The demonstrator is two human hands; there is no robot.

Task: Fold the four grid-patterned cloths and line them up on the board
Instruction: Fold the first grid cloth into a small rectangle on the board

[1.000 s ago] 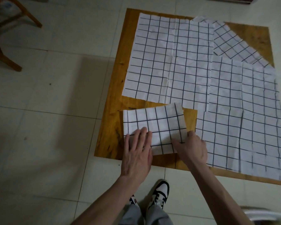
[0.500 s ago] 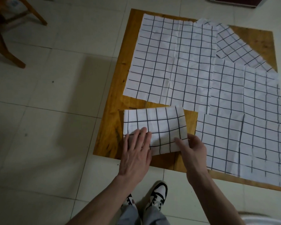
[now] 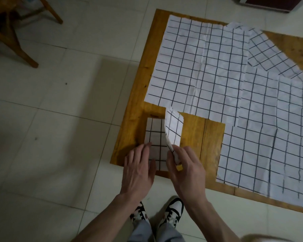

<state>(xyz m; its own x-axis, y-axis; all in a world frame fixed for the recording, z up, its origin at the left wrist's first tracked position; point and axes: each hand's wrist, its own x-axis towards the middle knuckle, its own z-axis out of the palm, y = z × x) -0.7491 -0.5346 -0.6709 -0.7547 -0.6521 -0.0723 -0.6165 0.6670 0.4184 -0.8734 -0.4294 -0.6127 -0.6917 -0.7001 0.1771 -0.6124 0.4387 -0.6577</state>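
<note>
Lifted now: folded cloth [image 3: 173, 130] flap, right hand [image 3: 184, 165] pinching | left hand [image 3: 138, 168] flat, pressing | near corner hidden

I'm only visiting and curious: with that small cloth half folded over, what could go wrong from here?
1. The raised flap hangs from a corner pinch by the right hand; it may land crooked.
2. The left hand pins only the cloth's near end, so the far end could shift.
3. It sits near the board's corner and could slide off.
</note>
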